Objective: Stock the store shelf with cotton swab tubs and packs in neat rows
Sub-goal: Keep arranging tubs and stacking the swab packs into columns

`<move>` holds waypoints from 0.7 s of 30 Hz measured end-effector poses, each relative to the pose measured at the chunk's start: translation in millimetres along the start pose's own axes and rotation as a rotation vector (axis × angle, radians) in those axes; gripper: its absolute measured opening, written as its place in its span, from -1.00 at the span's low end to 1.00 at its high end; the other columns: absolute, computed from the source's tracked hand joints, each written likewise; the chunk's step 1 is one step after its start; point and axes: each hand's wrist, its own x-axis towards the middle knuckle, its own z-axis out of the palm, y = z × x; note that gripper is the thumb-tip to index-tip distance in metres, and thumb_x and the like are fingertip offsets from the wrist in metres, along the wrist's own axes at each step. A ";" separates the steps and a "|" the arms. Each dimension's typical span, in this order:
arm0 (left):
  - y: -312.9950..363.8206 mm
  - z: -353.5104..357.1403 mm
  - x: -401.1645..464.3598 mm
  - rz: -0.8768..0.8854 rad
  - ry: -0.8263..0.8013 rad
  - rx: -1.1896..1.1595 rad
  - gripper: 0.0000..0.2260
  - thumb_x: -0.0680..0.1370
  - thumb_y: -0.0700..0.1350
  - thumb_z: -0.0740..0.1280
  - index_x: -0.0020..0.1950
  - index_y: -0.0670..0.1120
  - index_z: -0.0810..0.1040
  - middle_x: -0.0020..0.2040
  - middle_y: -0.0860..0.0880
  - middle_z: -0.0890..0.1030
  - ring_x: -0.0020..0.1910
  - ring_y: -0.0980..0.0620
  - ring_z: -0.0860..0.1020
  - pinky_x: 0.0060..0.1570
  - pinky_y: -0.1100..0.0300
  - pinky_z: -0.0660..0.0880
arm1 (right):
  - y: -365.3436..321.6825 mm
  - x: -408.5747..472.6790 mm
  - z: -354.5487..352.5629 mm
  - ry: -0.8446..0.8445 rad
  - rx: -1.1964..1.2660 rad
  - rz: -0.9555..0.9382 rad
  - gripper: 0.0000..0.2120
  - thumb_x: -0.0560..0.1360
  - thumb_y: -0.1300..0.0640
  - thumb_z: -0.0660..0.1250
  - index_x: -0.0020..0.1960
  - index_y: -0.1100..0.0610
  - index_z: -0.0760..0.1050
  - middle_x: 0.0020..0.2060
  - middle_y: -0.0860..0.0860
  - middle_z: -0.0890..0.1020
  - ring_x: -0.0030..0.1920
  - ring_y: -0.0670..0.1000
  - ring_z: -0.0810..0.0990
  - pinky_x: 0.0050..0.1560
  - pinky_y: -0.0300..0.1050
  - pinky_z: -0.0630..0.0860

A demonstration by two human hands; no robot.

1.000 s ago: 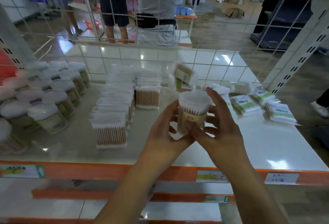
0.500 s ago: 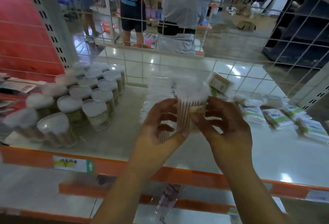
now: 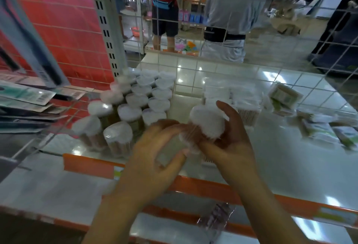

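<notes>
A round clear cotton swab tub (image 3: 207, 122) with a white top is held tilted above the front of the white shelf (image 3: 280, 158). My left hand (image 3: 155, 158) and my right hand (image 3: 230, 143) both grip it, fingers curled round its sides. Several matching tubs (image 3: 135, 106) stand in rows on the shelf's left part, just left of my hands. Behind my hands lie rows of rectangular swab boxes (image 3: 232, 94). Flat swab packs (image 3: 321, 127) lie scattered at the right. The picture is blurred by motion.
A wire grid (image 3: 193, 30) backs the shelf; two people stand behind it. An orange price rail (image 3: 213, 187) runs along the front edge. Carded goods (image 3: 27, 96) hang at the left beside a perforated upright (image 3: 108, 36). A lower shelf holds a clear packet (image 3: 215, 222).
My view has swung left and the tub rows have come nearer the middle. Both hands have carried the tub lower and tilted it, still gripping it.
</notes>
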 end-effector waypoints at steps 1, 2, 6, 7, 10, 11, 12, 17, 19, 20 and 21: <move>-9.1 -12.8 -0.9 -0.011 0.017 0.054 -0.70 0.44 0.05 0.27 0.17 0.13 0.46 0.11 0.20 0.48 0.16 0.37 0.39 0.16 0.49 0.29 | 6.8 1.0 9.3 -0.002 -0.008 0.014 -0.37 0.07 -0.11 0.50 0.07 -0.30 0.34 0.00 -0.17 0.54 -0.04 -0.16 0.60 -0.07 -0.22 0.56; -18.2 -25.2 -1.2 -0.017 0.034 0.112 -0.70 0.44 0.05 0.27 0.17 0.12 0.48 0.11 0.19 0.48 0.16 0.33 0.39 0.18 0.48 0.28 | 14.0 1.5 18.1 -0.011 0.002 0.027 -0.41 0.07 -0.07 0.47 0.05 -0.25 0.35 -0.02 -0.16 0.54 -0.04 -0.17 0.59 -0.06 -0.22 0.56; -54.7 -61.2 -1.7 -0.030 0.055 0.352 -0.66 0.44 0.00 0.22 0.12 -0.10 0.58 0.10 0.01 0.51 0.13 0.12 0.40 0.17 0.50 0.23 | 44.9 0.6 49.3 -0.095 -0.013 0.043 -0.58 0.23 0.09 0.43 0.02 -0.16 0.38 -0.04 -0.22 0.53 -0.04 -0.34 0.54 -0.11 -0.39 0.50; -63.7 -65.9 -2.5 -0.041 0.042 0.398 -0.65 0.43 -0.01 0.21 0.09 -0.15 0.60 0.09 -0.04 0.54 0.11 0.07 0.41 0.15 0.43 0.28 | 53.1 -0.1 55.7 -0.113 -0.035 0.059 -0.58 0.27 0.09 0.45 0.03 -0.18 0.37 -0.02 -0.22 0.53 -0.04 -0.36 0.54 -0.10 -0.41 0.49; -86.6 -71.3 -6.7 -0.023 -0.038 0.570 -0.62 0.39 -0.02 0.18 0.00 -0.21 0.65 0.02 -0.18 0.62 0.01 -0.13 0.55 0.04 0.10 0.42 | 68.8 -1.9 69.6 -0.133 -0.051 0.098 -0.55 0.40 0.22 0.45 0.09 -0.21 0.36 0.05 -0.17 0.54 0.01 -0.35 0.53 -0.04 -0.46 0.47; -91.3 -71.5 -7.1 -0.010 -0.060 0.600 -0.63 0.39 -0.03 0.18 -0.04 -0.21 0.66 0.00 -0.19 0.63 -0.02 -0.16 0.58 0.03 0.03 0.41 | 71.6 -1.9 72.0 -0.117 -0.068 0.084 -0.55 0.42 0.25 0.43 0.10 -0.20 0.37 0.06 -0.17 0.53 0.02 -0.33 0.53 -0.02 -0.45 0.46; -94.2 -71.1 -7.8 -0.003 -0.070 0.608 -0.64 0.40 -0.03 0.19 -0.06 -0.21 0.66 -0.01 -0.19 0.64 -0.03 -0.15 0.57 0.03 0.02 0.39 | 73.2 -2.0 73.6 -0.107 -0.085 0.071 -0.56 0.42 0.25 0.42 0.09 -0.20 0.37 0.04 -0.19 0.53 0.02 -0.32 0.53 -0.02 -0.44 0.47; -96.4 -70.1 -14.3 0.001 -0.035 0.543 -0.66 0.43 -0.04 0.19 -0.06 -0.20 0.67 0.00 -0.16 0.64 0.04 0.04 0.42 0.06 0.06 0.36 | 75.2 -2.5 84.7 -0.205 -0.271 0.127 -0.75 0.36 -0.09 0.45 0.00 -0.11 0.50 -0.12 -0.12 0.61 -0.15 -0.19 0.58 -0.08 -0.24 0.55; -98.1 -70.3 -14.3 -0.009 -0.017 0.522 -0.66 0.44 -0.03 0.19 -0.05 -0.20 0.67 0.01 -0.15 0.63 0.03 0.04 0.43 0.06 0.08 0.37 | 75.6 -1.8 86.2 -0.253 -0.386 0.102 -0.74 0.40 -0.02 0.44 0.03 0.05 0.55 -0.18 -0.09 0.57 -0.24 -0.24 0.51 -0.21 -0.40 0.44; -98.9 -70.1 -14.6 -0.017 -0.011 0.518 -0.66 0.44 -0.03 0.20 -0.05 -0.20 0.67 0.01 -0.15 0.63 0.03 0.04 0.45 0.05 0.10 0.38 | 74.7 -1.0 86.2 -0.254 -0.400 0.089 -0.74 0.41 0.01 0.44 0.04 0.08 0.55 -0.19 -0.10 0.56 -0.25 -0.26 0.50 -0.23 -0.42 0.41; -98.6 -69.8 -14.9 -0.029 -0.007 0.517 -0.66 0.44 -0.03 0.20 -0.05 -0.19 0.67 0.01 -0.14 0.63 0.01 0.02 0.49 0.05 0.11 0.39 | 74.5 -0.9 85.6 -0.251 -0.397 0.075 -0.74 0.41 0.03 0.43 0.05 0.09 0.55 -0.20 -0.12 0.55 -0.25 -0.29 0.50 -0.24 -0.44 0.41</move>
